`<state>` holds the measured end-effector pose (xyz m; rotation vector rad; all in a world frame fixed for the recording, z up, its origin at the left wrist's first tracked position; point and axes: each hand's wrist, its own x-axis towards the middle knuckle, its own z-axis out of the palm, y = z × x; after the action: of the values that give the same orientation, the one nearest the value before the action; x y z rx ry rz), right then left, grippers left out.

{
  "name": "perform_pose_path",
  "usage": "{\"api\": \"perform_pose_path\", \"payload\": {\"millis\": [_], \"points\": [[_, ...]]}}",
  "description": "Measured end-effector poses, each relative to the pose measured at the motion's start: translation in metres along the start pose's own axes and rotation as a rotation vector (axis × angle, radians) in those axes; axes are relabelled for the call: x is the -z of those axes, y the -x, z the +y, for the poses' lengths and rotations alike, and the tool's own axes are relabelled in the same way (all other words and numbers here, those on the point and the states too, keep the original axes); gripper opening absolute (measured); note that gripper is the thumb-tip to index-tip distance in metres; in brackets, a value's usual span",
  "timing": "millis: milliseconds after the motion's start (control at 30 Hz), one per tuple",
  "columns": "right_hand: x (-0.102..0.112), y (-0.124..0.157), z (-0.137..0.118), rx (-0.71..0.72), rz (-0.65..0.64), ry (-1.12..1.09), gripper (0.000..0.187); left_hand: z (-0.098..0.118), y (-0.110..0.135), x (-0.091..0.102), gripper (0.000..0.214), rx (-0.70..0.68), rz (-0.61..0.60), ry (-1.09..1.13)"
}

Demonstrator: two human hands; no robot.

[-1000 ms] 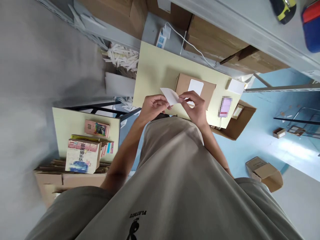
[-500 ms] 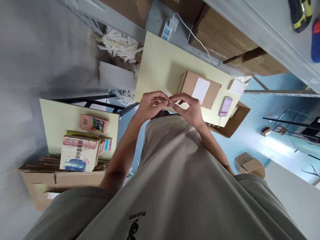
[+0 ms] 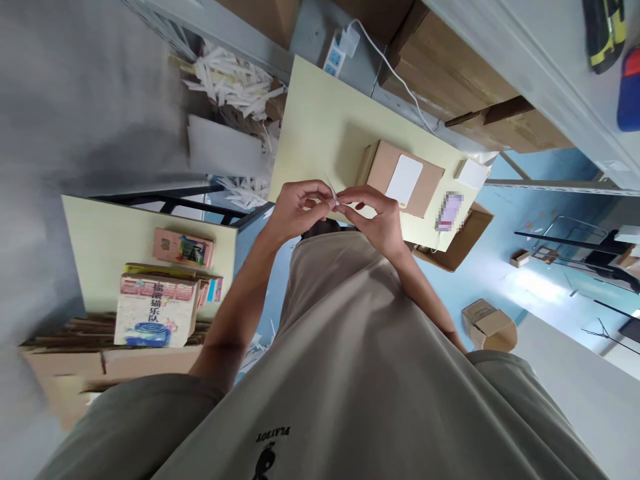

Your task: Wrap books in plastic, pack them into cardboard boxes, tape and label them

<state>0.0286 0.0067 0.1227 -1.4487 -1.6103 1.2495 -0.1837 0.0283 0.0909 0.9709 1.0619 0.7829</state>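
Observation:
Between my hands is a thin white strip, its narrow end sticking up past my fingertips. My left hand pinches it from the left with thumb and forefinger. From the right, my right hand pinches the same strip, so the fingertips of both hands almost meet. They are held above the near edge of a pale yellow table. Beyond my right hand, a closed brown cardboard box with a white label lies on that table. What the strip is made of is too small to tell.
A phone-like purple item, blurred out, and a small white box lie at the table's right end. White paper strips are heaped at left. Books stand on a second table. A power strip sits behind.
The white strip now shows sticking up above my fingertips, where before only a small bit was visible. Both hands keep their pinch, and the view has shifted slightly.

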Motion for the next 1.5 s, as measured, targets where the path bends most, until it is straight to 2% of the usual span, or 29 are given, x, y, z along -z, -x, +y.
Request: {"api": "perform_pose_path", "payload": {"millis": [100, 333, 633, 1067, 1500], "points": [[-0.003, -0.001, -0.001, 0.019, 0.005, -0.004, 0.021, 0.0, 0.0, 0.003, 0.03, -0.002, -0.003, 0.019], [-0.011, -0.002, -0.007, -0.057, -0.01, 0.068, 0.023, -0.003, 0.002, 0.011, 0.031, 0.029, 0.004, 0.032], [-0.018, -0.003, -0.012, -0.072, 0.005, 0.082, 0.023, -0.003, 0.0, 0.02, 0.034, 0.026, -0.01, 0.033], [-0.021, -0.005, -0.014, -0.085, 0.019, 0.077, 0.025, 0.004, -0.003, 0.027, 0.03, -0.012, -0.045, -0.002], [-0.022, -0.007, -0.009, -0.067, 0.012, 0.076, 0.019, -0.003, -0.007, 0.029, 0.034, 0.001, -0.031, 0.0]]}}
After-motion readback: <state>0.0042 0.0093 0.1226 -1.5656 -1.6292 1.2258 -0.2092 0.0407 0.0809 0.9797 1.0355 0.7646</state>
